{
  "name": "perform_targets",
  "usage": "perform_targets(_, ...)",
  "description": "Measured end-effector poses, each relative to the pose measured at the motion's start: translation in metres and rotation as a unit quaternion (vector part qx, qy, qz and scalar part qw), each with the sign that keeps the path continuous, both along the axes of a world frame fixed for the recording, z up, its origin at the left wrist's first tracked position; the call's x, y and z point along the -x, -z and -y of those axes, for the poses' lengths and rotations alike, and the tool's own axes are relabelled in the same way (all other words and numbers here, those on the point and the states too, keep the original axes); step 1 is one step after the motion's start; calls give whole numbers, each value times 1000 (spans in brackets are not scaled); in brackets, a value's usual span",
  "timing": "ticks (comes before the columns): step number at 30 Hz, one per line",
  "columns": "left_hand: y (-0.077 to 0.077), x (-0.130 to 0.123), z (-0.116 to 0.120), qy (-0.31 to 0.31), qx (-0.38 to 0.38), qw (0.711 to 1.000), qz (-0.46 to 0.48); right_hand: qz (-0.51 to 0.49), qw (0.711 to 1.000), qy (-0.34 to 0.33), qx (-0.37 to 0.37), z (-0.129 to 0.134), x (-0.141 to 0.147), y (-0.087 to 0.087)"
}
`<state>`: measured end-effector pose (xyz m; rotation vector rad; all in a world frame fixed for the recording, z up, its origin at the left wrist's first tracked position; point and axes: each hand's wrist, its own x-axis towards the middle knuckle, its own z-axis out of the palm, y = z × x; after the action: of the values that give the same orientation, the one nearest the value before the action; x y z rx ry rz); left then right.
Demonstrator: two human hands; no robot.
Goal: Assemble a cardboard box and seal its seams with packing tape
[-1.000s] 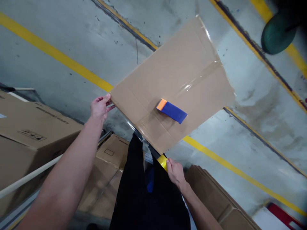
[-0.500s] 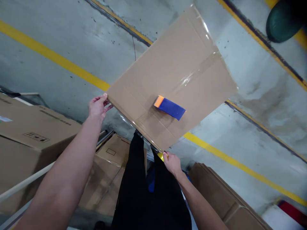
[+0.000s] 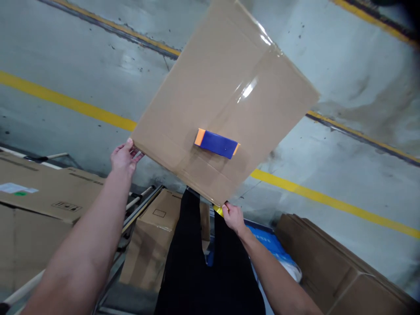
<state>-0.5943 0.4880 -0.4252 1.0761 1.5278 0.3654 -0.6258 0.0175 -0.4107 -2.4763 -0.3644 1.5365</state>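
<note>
A large brown cardboard box, with shiny clear tape across its face and edge, is held out in front of me, tilted on the diagonal. My left hand pinches its near left corner, thumb on top and fingers beneath. At the near right corner my right hand is closed on the edge. Beside that hand shows a shiny yellow thing, partly hidden; whether I grip it too, I cannot tell. On the cardboard face lies a small blue block-like piece with orange ends.
Printed cartons stand at left by pale rack tubes. Another carton is beside my legs. Folded cardboard is stacked at right, near a blue package. Yellow lines cross the grey floor.
The cardboard box has shifted left in view, still held at both near corners. My left hand sits lower and further left. The view has turned slightly, and more of the blue package shows.
</note>
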Motion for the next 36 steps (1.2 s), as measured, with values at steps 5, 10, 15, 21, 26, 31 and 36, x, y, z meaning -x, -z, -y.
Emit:
perform_targets(5, -12, -14, 11, -20, 0, 999, -48, -1, 1000, 0, -2, -3, -8, -9)
perform_targets(10, -8, -27, 20, -80, -59, 992, -79, 3, 1000, -7, -12, -16, -14, -16)
perform_targets(15, -16, -26, 18, -106, 21, 992, -58, -27, 1000, 10, -14, -23, -14, -21)
perform_targets(21, -18, -22, 2, -120, 39, 992, -27, -46, 998, -3, -40, -19, -11, -18)
perform_targets(26, -32, 37, 114, -90, 27, 995, -21, -63, 996, 32, -58, -19, -8, -18)
perform_targets(31, -58, 107, 326, -34, 217, 975, -20, -109, 990, 77, -54, -22, -7, -17)
perform_targets(36, -35, 114, 412, -114, 272, 955, -1, -119, 992, 35, -23, -32, -7, -14)
